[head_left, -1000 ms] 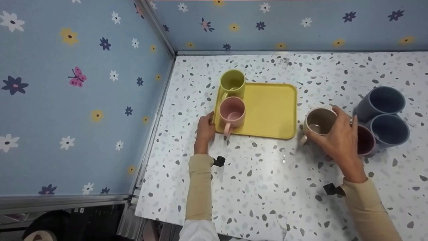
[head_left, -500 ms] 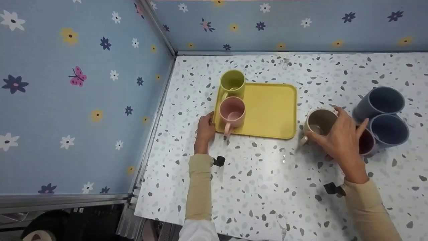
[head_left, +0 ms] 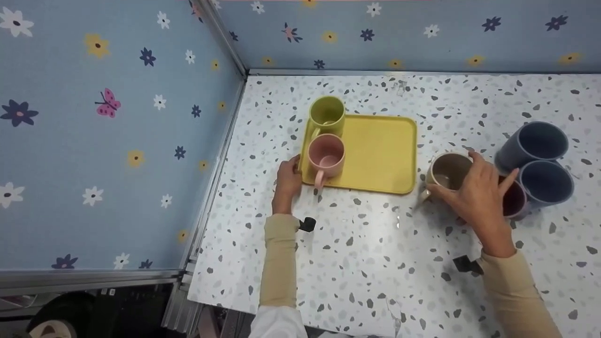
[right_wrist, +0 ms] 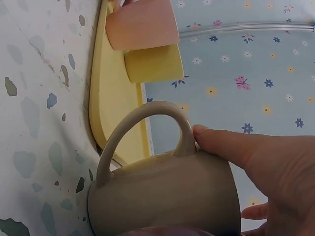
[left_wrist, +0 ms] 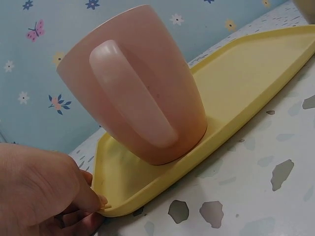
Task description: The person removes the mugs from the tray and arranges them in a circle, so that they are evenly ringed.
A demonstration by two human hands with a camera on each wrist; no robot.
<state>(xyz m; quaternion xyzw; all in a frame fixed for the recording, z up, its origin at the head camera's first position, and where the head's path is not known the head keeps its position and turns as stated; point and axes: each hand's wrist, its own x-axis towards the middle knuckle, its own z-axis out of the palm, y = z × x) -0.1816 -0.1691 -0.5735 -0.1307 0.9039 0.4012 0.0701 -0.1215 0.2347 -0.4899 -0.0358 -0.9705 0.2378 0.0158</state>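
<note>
My right hand (head_left: 479,192) grips a beige mug (right_wrist: 162,196) at its rim, thumb beside the handle, one finger stretched out over a maroon mug (head_left: 515,199). That beige mug stands upright on the table, just right of a yellow tray (head_left: 380,155). At the tray's near left corner, my left hand (head_left: 288,180) pinches the edge, as the left wrist view shows up close. A pink mug (left_wrist: 142,88) rests on the tray's left side, handle toward me. Behind it is a yellow-green mug (head_left: 327,115).
Two tall blue-grey cups (head_left: 535,145) stand at the right, close against the maroon mug. The speckled table (head_left: 347,263) ends at a flowered wall (head_left: 422,37) behind and another flowered panel (head_left: 117,141) on the left.
My right hand has shifted slightly, and one finger has spread away from the beige mug toward the blue-grey cups. The left hand and tray stay put; the head view tilts a little.
</note>
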